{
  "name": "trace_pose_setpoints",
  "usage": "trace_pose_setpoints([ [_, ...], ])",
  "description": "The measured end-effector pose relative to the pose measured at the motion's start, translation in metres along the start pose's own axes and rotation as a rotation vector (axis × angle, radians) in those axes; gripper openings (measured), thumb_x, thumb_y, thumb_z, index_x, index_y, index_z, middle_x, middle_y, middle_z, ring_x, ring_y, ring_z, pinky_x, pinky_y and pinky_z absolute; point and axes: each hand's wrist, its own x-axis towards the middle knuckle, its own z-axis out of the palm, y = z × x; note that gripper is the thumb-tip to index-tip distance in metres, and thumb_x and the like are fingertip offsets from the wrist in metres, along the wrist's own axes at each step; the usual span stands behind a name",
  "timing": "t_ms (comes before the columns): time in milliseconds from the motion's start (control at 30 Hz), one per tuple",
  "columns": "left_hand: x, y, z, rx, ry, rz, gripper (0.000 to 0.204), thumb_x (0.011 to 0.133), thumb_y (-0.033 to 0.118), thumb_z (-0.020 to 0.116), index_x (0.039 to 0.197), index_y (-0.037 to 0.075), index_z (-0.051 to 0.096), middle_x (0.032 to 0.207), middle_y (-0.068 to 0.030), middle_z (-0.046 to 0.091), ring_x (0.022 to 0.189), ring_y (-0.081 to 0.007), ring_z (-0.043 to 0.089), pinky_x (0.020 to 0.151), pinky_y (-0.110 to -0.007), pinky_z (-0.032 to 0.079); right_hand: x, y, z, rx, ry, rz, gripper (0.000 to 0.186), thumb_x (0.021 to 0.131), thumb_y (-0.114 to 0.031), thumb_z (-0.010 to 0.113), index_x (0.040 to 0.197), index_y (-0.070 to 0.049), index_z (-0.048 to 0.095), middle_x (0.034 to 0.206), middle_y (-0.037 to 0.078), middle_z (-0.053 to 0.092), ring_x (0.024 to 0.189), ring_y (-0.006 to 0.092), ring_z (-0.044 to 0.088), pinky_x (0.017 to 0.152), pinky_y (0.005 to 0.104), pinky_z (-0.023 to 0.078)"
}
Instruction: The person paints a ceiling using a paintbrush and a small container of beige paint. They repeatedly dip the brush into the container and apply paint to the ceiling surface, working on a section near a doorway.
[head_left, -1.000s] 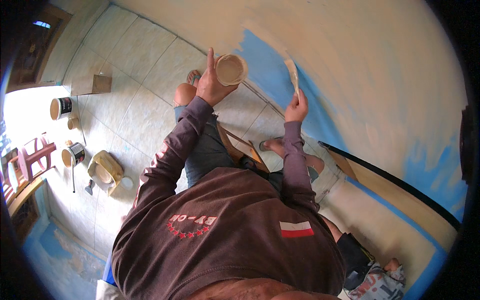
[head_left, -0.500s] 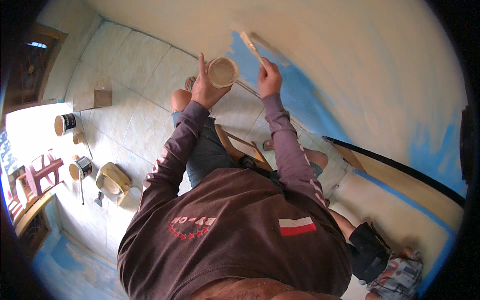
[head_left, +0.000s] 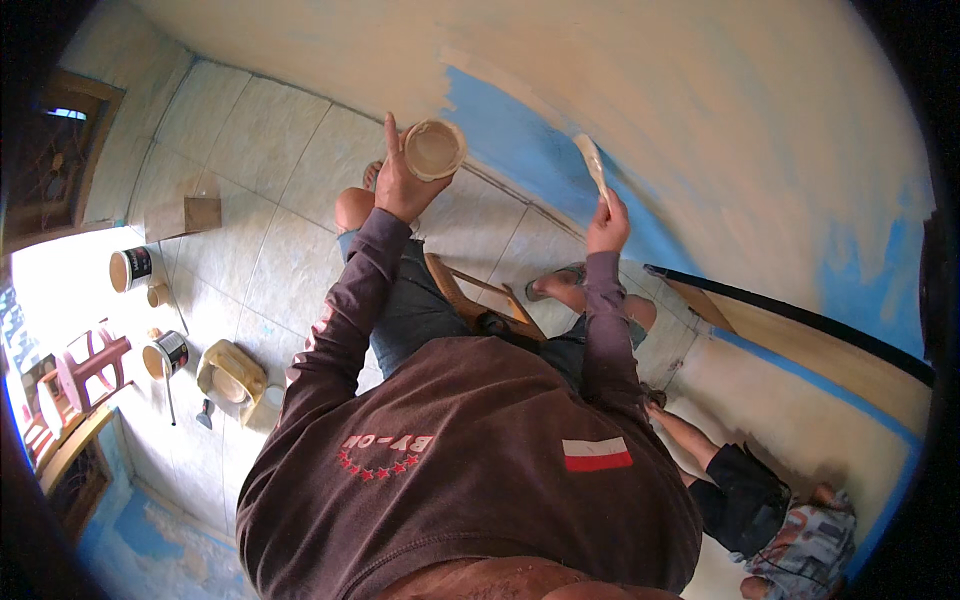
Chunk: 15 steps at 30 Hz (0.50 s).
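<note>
My left hand (head_left: pixel 407 188) is closed around a small round cup of beige paint (head_left: pixel 435 150), its thumb sticking up beside the rim. In my right hand (head_left: pixel 608 225) is a paintbrush (head_left: pixel 591 160), gripped by its handle, with beige-coated bristles pointing up at the wall. Behind the brush, the wall (head_left: pixel 700 110) is mostly beige, and a blue band (head_left: pixel 510 120) runs along its lower part. Whether the bristles touch the wall I cannot tell.
A wooden stool (head_left: pixel 470 290) is under me. On the tiled floor at left are paint buckets (head_left: pixel 165 355), a cut yellow jerrycan (head_left: pixel 230 380), a cardboard box (head_left: pixel 185 215) and a plastic chair (head_left: pixel 92 370). A dark-edged board (head_left: pixel 790 322) juts out at right; another person (head_left: pixel 750 500) is at lower right.
My right hand has moved right and down with the brush, from the blue band's upper left edge to farther along it. The cup in my left hand has shifted slightly left.
</note>
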Motion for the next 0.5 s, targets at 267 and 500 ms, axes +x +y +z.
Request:
trace_pose_setpoints([
  [267,0.000,-0.001,0.002,0.015,-0.016,-0.005,0.131,0.072,0.026,0.088,0.155,-0.001,-0.009,0.134,-0.0140,0.059,0.115,-0.0333,0.064,0.093,-0.040,0.055,-0.021,-0.016,-0.027,0.012,-0.043,0.035,0.026,0.093,-0.005,0.062,0.119,-0.005,0.067,0.093,0.016,0.066,0.082,0.0309,0.065,0.073,0.0392,0.052],
  [500,-0.001,0.003,0.002,0.058,-0.017,-0.018,0.132,0.073,0.027,0.087,0.156,0.002,-0.012,0.134,-0.0122,0.059,0.115,-0.0316,0.065,0.092,-0.040,0.056,0.022,-0.082,0.057,0.175,-0.122,-0.048,0.022,0.094,-0.009,0.063,0.115,-0.007,0.068,0.093,0.017,0.066,0.080,0.0345,0.065,0.070,0.0411,0.052],
])
